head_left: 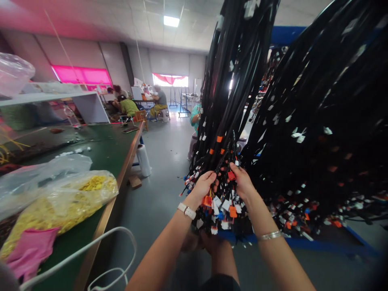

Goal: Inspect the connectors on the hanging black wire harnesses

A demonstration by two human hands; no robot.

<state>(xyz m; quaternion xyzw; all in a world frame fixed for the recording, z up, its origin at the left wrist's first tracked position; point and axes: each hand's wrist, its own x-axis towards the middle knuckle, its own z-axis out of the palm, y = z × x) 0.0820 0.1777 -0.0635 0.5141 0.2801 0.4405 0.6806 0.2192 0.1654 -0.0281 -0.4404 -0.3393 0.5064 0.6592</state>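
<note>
From the head camera, you have both hands raised into a hanging bundle of black wire harnesses [233, 101] that drops from the top of the frame, right of centre. Your left hand [203, 184], with a white watch [186, 211] on its wrist, has its grip closed around a gathered clump of the wires just above their ends, likely so that the strands stay together while you sort through them. Your right hand [242, 182], a thin bracelet [269, 235] on its wrist, is just beside the left; its grip is pinched on the same wires near an orange connector [231, 176], thumb and fingers pressed together. Below both hands the plug ends [222, 206] dangle in a cluster of white, orange and blue housings, free and hanging down because the bundle is hung from above.

A second, larger mass of black harnesses [327, 121] fills the right of the frame, its connectors resting low over a blue frame rail [357, 242].

At the left of the frame a green counter [112, 149] runs away from you. A clear bag of yellow parts [66, 198] lies near its lower end, with a pink cloth [30, 250] touching it. Other people [129, 106] sit at work far off, upper centre-left
</note>
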